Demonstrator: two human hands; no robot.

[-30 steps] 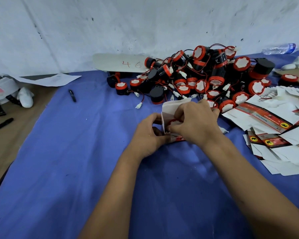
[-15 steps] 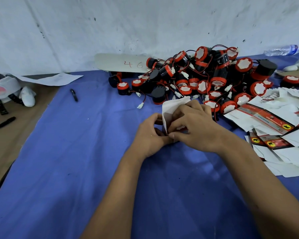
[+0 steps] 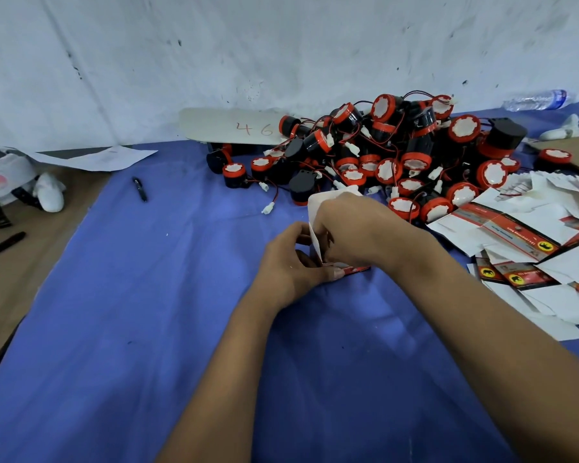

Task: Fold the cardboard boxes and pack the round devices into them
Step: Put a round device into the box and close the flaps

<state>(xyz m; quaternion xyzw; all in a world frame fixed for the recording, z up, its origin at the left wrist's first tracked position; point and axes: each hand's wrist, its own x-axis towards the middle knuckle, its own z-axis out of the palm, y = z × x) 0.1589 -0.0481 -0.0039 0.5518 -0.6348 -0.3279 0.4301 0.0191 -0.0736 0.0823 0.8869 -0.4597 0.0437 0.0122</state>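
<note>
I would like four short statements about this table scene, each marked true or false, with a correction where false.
1. Both hands, left hand and right hand, hold one cardboard box. True.
2. The pile of round devices lies behind the hands. True.
3. The flat unfolded boxes lie on the person's left. False: they lie on the right.
4. The black pen lies on top of the flat boxes. False: it lies on the blue cloth, far left.

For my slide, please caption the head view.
Both hands fold a small cardboard box beside a pile of round devices.
</note>
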